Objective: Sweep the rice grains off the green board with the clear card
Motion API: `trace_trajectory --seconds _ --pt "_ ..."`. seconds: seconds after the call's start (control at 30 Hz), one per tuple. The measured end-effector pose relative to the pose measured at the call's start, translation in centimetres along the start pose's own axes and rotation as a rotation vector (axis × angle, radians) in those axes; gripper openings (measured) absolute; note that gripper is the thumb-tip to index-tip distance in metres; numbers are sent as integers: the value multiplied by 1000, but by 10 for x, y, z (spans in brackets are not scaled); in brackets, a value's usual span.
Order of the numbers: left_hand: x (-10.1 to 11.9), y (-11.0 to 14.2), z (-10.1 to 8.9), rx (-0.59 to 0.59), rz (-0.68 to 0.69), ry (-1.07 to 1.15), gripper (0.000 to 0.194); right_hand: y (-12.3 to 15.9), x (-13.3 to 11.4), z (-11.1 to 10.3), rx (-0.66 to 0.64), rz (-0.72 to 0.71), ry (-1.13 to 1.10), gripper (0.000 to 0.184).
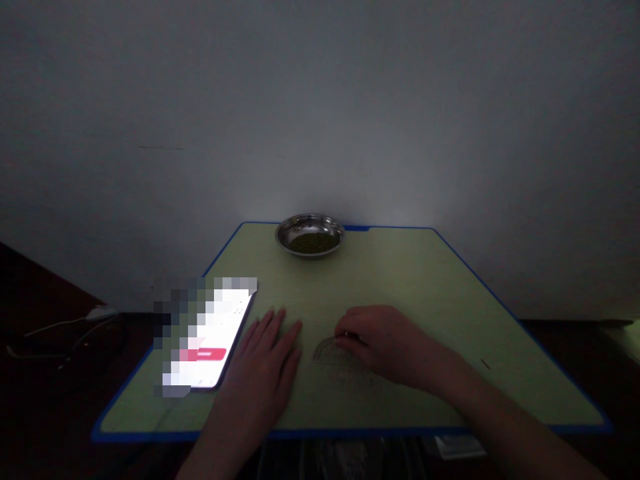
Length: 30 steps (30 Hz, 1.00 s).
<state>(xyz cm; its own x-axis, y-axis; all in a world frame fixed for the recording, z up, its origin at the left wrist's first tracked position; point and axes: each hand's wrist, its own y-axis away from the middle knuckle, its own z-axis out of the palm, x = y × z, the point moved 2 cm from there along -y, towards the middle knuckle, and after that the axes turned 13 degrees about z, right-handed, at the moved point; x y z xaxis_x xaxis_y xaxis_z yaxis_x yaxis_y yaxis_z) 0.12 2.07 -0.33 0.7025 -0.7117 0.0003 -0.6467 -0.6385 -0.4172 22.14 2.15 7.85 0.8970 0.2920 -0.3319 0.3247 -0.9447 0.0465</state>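
Note:
My left hand (273, 363) lies flat on the table, fingers stretched out, holding nothing. Just left of it rests a phone (233, 333) with a bright screen, partly hidden by pixel blocks. My right hand (377, 340) is closed, thumb and fingertips pinched together low over the table. Whatever is between those fingertips is hidden or too small to name. Under and beside them shows a grey semicircular shape (324, 353) with fine curved lines, like a protractor; I cannot tell whether it is a loose object or a mark on the tabletop.
A shiny metal bowl (281, 240) with small green bits (315, 243) stands at the table's far edge, near the wall. The pale green table (400, 267) has a blue rim. A thin dark sliver (485, 363) lies at right. White cables (95, 320) are on the left.

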Motion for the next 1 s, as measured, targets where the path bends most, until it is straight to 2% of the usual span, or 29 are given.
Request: trace_trajectory --seconds 0.3,0.47,0.63,0.77,0.87,1.0 --pt "0 1 3 13 -27 23 41 18 4 -2 -59 -26 9 16" --pt "0 1 3 15 -18 13 40 16 -1 -9 -61 -40 -19 16" --pt "0 1 2 9 -17 19 41 10 -21 -18 -76 -148 40 16" --pt "0 1 3 -1 -26 21 41 9 -34 -22 -90 -272 -8 16" --pt "0 1 2 8 -21 11 40 11 -40 -18 -94 -330 38 22" --pt "2 0 1 11 -17 4 40 18 -39 -4 -122 -317 169 20"
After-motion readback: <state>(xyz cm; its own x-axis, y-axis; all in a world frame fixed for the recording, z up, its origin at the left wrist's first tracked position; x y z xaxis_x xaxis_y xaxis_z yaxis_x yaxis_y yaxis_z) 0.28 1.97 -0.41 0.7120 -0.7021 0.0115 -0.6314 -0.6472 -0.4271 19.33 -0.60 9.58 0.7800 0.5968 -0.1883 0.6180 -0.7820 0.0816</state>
